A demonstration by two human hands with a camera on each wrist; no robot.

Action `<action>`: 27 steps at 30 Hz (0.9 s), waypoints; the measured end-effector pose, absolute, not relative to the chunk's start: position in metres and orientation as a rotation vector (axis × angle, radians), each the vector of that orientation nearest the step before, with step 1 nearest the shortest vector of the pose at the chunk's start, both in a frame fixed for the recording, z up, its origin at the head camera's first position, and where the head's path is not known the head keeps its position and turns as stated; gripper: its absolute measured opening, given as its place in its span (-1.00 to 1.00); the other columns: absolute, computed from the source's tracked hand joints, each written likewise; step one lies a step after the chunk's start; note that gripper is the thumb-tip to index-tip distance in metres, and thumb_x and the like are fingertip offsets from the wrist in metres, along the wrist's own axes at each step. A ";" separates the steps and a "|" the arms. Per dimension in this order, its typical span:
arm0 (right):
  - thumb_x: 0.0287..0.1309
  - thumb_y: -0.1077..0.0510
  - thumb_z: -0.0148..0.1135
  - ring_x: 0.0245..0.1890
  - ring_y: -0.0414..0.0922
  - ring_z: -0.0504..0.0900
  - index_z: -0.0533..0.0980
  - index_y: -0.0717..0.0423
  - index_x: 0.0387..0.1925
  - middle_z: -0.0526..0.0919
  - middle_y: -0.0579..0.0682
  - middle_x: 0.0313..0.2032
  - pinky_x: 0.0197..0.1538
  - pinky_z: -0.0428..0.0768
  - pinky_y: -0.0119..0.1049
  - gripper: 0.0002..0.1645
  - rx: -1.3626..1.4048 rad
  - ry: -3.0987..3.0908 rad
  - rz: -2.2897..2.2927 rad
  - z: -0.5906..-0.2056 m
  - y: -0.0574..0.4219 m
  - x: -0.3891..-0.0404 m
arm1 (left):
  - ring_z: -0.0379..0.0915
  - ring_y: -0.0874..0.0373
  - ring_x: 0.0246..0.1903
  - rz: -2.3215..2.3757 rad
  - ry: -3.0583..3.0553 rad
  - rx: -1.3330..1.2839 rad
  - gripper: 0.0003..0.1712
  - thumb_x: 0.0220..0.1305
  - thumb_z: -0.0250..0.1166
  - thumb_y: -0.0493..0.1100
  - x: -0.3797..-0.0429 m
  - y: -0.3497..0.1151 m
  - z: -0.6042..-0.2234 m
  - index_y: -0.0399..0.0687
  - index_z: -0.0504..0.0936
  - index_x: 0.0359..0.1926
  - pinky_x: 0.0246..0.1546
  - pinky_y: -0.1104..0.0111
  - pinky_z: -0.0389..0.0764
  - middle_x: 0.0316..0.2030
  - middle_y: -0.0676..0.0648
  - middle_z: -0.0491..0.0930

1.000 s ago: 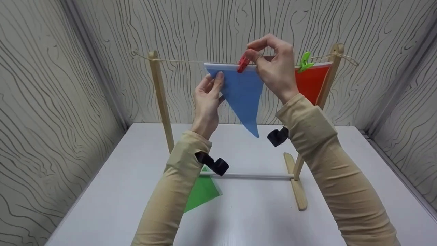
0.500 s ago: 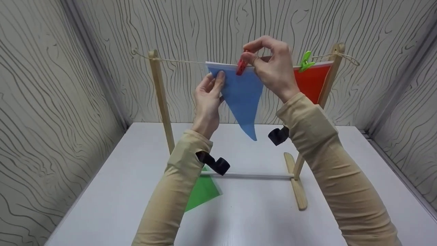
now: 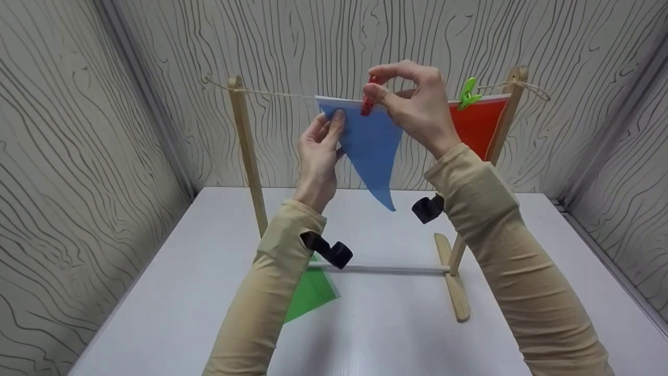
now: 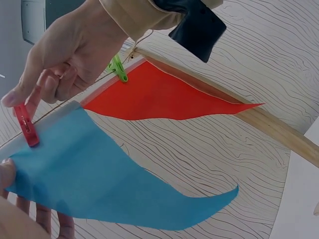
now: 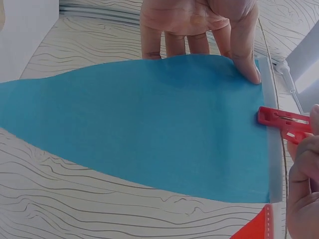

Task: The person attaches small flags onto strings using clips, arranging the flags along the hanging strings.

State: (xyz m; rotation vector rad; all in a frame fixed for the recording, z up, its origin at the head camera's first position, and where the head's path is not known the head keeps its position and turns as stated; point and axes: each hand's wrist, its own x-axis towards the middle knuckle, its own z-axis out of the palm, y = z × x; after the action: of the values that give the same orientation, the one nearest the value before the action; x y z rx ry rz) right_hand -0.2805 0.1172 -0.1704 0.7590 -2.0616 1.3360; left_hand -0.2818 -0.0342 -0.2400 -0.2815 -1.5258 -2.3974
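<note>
A blue pennant [image 3: 370, 146] hangs along the string with its white top strip at the line. My left hand [image 3: 318, 151] pinches the pennant near its upper left corner, thumb in front and fingers behind. My right hand [image 3: 417, 104] pinches a red clothespin [image 3: 367, 102] between thumb and index finger. In the right wrist view the tip of the red clothespin [image 5: 281, 119] lies over the pennant's white strip [image 5: 271, 164]. To the right, a red pennant [image 3: 475, 128] hangs from the string under a green clothespin [image 3: 468, 95].
The string [image 3: 276, 93] runs between two wooden posts [image 3: 245, 141], joined low down by a white rod [image 3: 396, 268]. A wooden foot [image 3: 455, 292] rests on the white table [image 3: 386, 334]. Behind the left forearm lies a green pennant [image 3: 310, 297].
My right hand has come slightly down and left with the red clothespin, its fingers now closer over it. The blue pennant's lower tip has swayed; the left hand has barely moved.
</note>
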 end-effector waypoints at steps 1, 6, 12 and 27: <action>0.25 0.15 0.37 -0.48 -0.33 0.66 0.65 0.24 0.05 0.66 -0.07 -0.17 -0.46 0.55 -0.55 -0.62 0.761 -2.062 1.349 -0.171 0.118 -0.280 | 0.45 -0.05 0.31 -2.401 -1.524 -0.280 -0.64 0.46 0.21 -0.14 -0.282 -0.034 -0.240 -0.19 0.58 0.18 0.42 -0.19 0.30 0.17 -0.21 0.57; 0.23 0.13 0.38 -0.69 -0.25 0.54 0.64 0.22 0.06 0.66 -0.13 -0.18 -0.58 0.46 -0.53 -0.60 0.754 -2.061 1.394 -0.171 0.118 -0.279 | 0.52 -0.04 0.23 -2.421 -1.502 -0.264 -0.66 0.45 0.23 -0.16 -0.283 -0.035 -0.241 -0.21 0.59 0.15 0.37 -0.11 0.42 0.08 -0.19 0.60; 0.21 0.14 0.40 -0.66 -0.24 0.58 0.63 0.22 0.10 0.71 0.04 -0.09 -0.54 0.51 -0.53 -0.56 0.732 -2.064 1.393 -0.174 0.119 -0.280 | 0.51 -0.05 0.23 -2.413 -1.506 -0.250 -0.68 0.44 0.24 -0.17 -0.283 -0.037 -0.244 -0.23 0.61 0.11 0.37 -0.13 0.40 0.09 -0.19 0.61; 0.20 0.20 0.40 -0.71 -0.27 0.53 0.56 0.21 0.20 0.69 0.13 0.07 -0.52 0.54 -0.52 -0.47 0.754 -2.020 1.433 -0.186 0.123 -0.278 | 0.59 0.00 0.13 -2.377 -1.561 -0.263 -0.65 0.40 0.29 -0.16 -0.282 -0.044 -0.251 -0.21 0.61 0.12 0.28 0.00 0.55 0.02 -0.14 0.64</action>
State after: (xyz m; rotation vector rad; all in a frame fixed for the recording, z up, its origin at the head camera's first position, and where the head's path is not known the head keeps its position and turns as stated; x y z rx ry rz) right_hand -0.2781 0.1231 -0.1858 0.7538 -2.0199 1.4333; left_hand -0.2818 -0.0435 -0.2512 -0.2628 -1.5607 -2.3773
